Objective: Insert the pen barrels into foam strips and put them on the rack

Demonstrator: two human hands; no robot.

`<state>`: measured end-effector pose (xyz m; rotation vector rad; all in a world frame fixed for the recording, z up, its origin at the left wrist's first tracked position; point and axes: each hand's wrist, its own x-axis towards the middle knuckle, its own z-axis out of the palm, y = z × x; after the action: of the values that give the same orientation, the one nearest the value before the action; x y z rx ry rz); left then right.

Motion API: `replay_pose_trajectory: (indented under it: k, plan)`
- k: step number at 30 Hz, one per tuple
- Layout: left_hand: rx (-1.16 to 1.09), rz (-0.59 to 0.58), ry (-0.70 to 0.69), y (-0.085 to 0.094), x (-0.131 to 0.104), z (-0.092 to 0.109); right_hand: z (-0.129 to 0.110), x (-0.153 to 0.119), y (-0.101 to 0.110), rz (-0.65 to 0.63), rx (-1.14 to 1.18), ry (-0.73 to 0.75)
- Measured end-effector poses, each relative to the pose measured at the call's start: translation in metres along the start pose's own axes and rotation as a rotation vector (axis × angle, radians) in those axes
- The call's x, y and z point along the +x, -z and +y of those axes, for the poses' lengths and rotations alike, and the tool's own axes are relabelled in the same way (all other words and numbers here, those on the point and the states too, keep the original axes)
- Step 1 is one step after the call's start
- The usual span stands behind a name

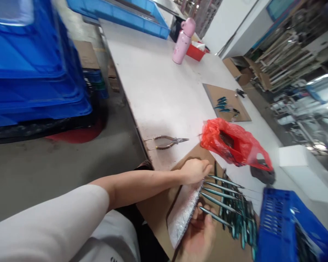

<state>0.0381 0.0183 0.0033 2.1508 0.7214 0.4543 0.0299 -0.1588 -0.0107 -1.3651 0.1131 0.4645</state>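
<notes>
Left hand (195,171) bent over far end of silvery pad (184,209), fingertips beside topmost slender teal piece (225,180); grip unclear. Right hand (199,233) half-curled, palm up, at pad's near end by lowest teal piece (215,216); whether it grips, can't tell. Row juts from pad edge over brown board (221,245), loose teal pile (246,222) just beyond. Risk here: pad tilting could let pieces slip out; sleeve or wrist brushing tips could knock row askew, tangling it with pile.

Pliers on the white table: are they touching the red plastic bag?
Apart. The head view shows the white table between the tip of the pliers and the red plastic bag.
</notes>
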Motion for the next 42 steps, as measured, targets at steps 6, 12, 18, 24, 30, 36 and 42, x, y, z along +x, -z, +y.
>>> replay_pose_trajectory:
  k: [6,12,18,24,30,36,42]
  plan:
    - [-0.043,0.037,-0.024,-0.003,0.005,-0.005,-0.009,0.010,0.009,0.070,-0.056,0.267]
    - [-0.091,0.033,-0.052,-0.002,0.006,-0.003,-0.021,0.021,0.047,0.241,-0.573,0.451]
    - [-0.032,0.015,0.012,-0.003,0.006,0.000,-0.010,0.026,0.065,0.277,-0.900,0.499]
    - [0.063,-0.015,0.024,-0.006,0.005,-0.002,-0.006,0.024,0.064,0.230,-0.868,0.418]
    - [0.055,-0.028,0.032,-0.003,0.002,0.003,0.000,0.009,0.028,-0.022,-0.062,0.160]
    - [0.089,-0.051,0.033,-0.002,0.002,0.005,-0.001,0.002,0.006,-0.080,0.029,0.054]
    - [0.119,-0.057,0.024,-0.005,0.003,0.004,-0.001,0.003,0.009,-0.096,-0.006,0.064]
